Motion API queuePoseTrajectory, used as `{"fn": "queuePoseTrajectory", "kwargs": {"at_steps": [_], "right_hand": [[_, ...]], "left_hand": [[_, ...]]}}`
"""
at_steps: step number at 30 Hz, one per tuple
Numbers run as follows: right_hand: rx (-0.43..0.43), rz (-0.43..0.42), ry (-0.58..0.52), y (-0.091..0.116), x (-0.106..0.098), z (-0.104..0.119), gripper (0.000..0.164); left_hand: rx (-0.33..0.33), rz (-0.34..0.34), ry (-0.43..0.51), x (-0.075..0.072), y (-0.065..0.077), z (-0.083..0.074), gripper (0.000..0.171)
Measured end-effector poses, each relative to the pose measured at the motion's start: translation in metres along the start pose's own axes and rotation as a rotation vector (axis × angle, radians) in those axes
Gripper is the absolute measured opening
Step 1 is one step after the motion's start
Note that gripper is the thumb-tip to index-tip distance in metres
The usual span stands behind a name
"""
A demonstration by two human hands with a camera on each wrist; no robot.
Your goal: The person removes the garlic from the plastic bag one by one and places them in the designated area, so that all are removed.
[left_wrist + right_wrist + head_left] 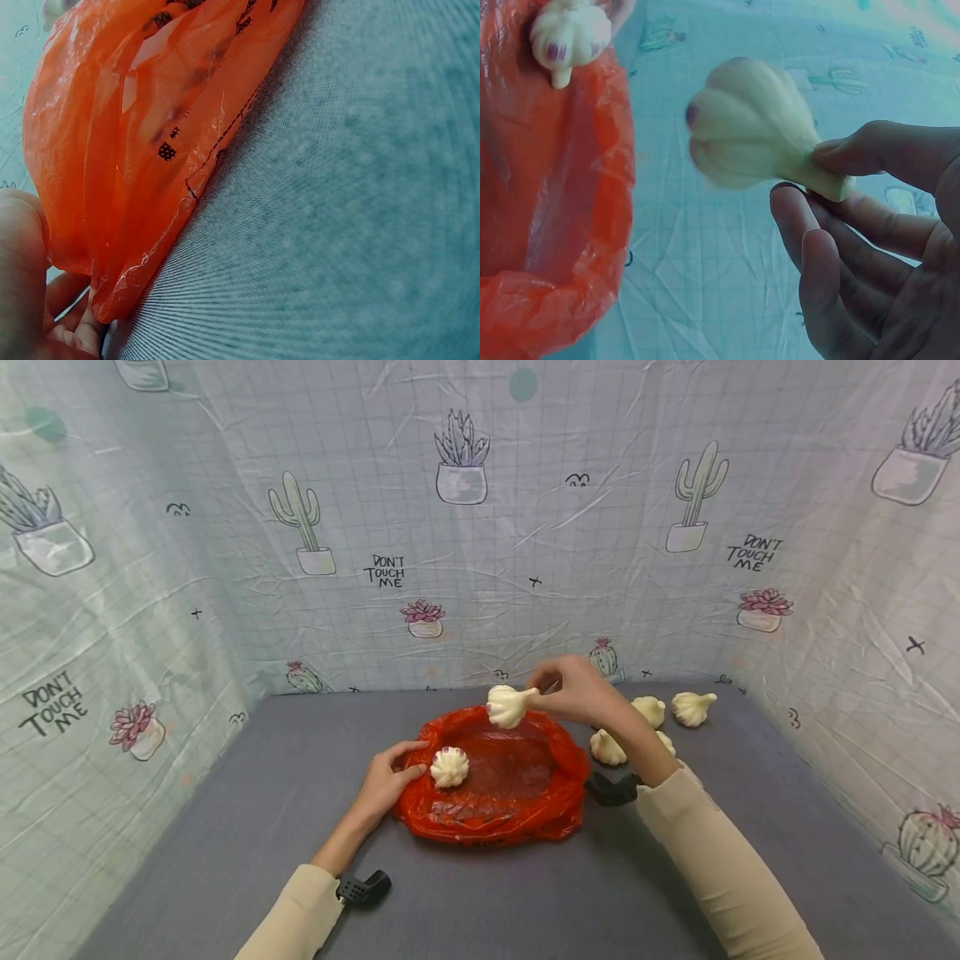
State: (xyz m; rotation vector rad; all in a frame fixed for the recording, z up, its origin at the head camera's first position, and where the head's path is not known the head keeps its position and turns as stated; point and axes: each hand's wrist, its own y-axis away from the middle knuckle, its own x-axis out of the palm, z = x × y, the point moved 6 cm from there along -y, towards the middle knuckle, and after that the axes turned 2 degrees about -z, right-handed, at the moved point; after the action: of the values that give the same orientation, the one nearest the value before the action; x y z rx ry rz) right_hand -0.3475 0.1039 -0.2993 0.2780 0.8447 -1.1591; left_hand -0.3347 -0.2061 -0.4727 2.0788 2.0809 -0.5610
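In the head view an orange-red plastic bag (pixel 487 835) lies spread on the table with its mouth rolled wide. My left hand (pixel 386 781) grips its left rim, thumb apart from the fingers; the left wrist view shows the thin plastic (pixel 150 157) bunched by the fingers. Just inside that rim sits a garlic bulb (pixel 450 767). My right hand (pixel 577 692) pinches another garlic bulb (pixel 750 127) by its stem between thumb and fingertips. This bulb hangs above the bag's far rim, its round end pointing left.
Several more garlic bulbs, one of them (pixel 692 708) at the far right, lie on the grey table (pixel 247 810) behind my right forearm. A patterned curtain (pixel 525 527) with cactus drawings encloses the back and sides. Each wrist wears a black camera mount (pixel 363 888).
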Motion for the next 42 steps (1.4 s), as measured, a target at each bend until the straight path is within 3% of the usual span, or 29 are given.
{"fn": "queuePoseTrajectory", "kwargs": {"at_steps": [14, 28, 42], "right_hand": [[0.033, -0.033, -0.1, 0.029, -0.023, -0.024, 0.02], [0.019, -0.126, -0.055, 0.055, -0.05, -0.044, 0.023], [0.049, -0.206, -0.004, 0.068, -0.072, -0.066, 0.024]], "left_hand": [[0.022, -0.007, -0.019, 0.0, -0.001, -0.002, 0.038], [0.009, -0.017, -0.032, 0.0, -0.001, 0.0, 0.038], [-0.002, -0.012, -0.032, 0.0, 0.0, -0.001, 0.038]]}}
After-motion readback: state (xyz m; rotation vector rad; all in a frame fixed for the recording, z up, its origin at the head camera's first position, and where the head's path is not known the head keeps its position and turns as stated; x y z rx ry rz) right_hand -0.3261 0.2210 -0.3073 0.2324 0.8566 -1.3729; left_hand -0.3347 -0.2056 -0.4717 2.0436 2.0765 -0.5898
